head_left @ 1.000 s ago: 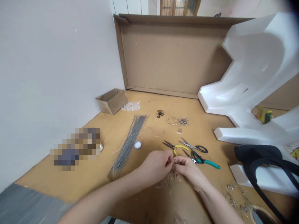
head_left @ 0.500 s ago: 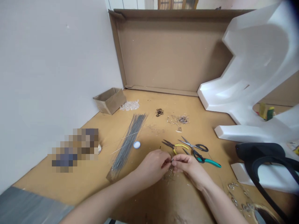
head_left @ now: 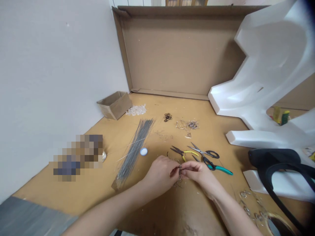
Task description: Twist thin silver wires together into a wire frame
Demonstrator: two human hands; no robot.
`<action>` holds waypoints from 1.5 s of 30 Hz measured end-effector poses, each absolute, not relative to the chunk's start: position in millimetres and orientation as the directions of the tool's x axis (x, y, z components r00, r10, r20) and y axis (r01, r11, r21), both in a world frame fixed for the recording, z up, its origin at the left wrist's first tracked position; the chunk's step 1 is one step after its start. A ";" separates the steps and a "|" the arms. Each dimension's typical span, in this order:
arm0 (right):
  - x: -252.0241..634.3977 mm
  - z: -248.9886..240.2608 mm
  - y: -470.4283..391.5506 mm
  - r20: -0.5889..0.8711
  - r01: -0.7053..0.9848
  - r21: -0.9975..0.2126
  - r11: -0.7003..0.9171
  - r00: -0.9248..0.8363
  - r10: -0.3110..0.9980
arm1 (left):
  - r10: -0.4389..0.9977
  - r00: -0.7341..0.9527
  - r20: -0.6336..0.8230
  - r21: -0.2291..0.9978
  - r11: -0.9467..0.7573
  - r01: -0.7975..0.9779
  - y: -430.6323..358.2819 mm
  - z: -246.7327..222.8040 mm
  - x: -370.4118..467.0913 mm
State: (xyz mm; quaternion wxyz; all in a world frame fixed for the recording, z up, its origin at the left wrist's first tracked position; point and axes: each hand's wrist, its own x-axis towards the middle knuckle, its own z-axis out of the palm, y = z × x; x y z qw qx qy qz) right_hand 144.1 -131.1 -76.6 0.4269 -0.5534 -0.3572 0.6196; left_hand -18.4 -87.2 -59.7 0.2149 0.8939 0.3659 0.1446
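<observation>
My left hand (head_left: pixel 162 171) and my right hand (head_left: pixel 199 171) meet over the front of the table, fingers pinched together. Between their fingertips is a small tangle of thin wire (head_left: pixel 180 178), with loops sticking out above and below. Its exact shape is mostly hidden by the fingers. Just beyond the hands lie yellow-handled pliers (head_left: pixel 183 153), black-handled scissors (head_left: pixel 203 152) and a teal-handled tool (head_left: pixel 222 169). To the left of my left hand are a round white lid with a blue rim (head_left: pixel 143 151) and a bundle of straight grey wires (head_left: pixel 135 147).
An open cardboard box (head_left: pixel 115 106) stands beside a pile of clear rings (head_left: pixel 136 109). Black rings (head_left: pixel 167 117) and a heap of wire pieces (head_left: pixel 193 124) lie farther back. White foam (head_left: pixel 248 139) and a black strap-like object (head_left: pixel 273 157) border the right. A cardboard panel (head_left: pixel 169 52) rises behind.
Both hands stay close together. The wire tangle between the fingertips has shifted, and more of it shows above them. The view has tilted slightly.
</observation>
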 end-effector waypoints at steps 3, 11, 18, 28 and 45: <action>142.9 -77.3 -130.8 -0.355 -0.096 -0.930 -0.355 -0.014 0.935 | 0.706 0.696 0.128 0.485 -0.657 0.577 -87.5 -61.3 -18.4; 142.1 -75.0 -131.3 -0.290 -0.066 -0.955 -0.289 0.001 0.957 | 0.694 0.691 0.202 0.525 -0.672 0.522 -86.8 -62.3 -19.3; 139.1 -69.1 -132.8 -0.215 -0.110 -0.971 -0.214 -0.001 0.977 | 0.759 0.589 0.278 0.758 -0.550 0.350 -92.0 -60.2 -20.3; 141.7 -69.8 -137.3 -0.174 -0.039 -0.984 -0.173 0.049 0.983 | 0.747 0.648 0.149 0.796 -0.479 0.369 -93.7 -68.4 -17.0; 163.4 -68.9 -135.4 -0.255 -0.260 -0.909 -0.324 -0.266 0.929 | 0.781 0.617 0.096 0.938 -0.278 0.206 -93.3 -71.2 -16.1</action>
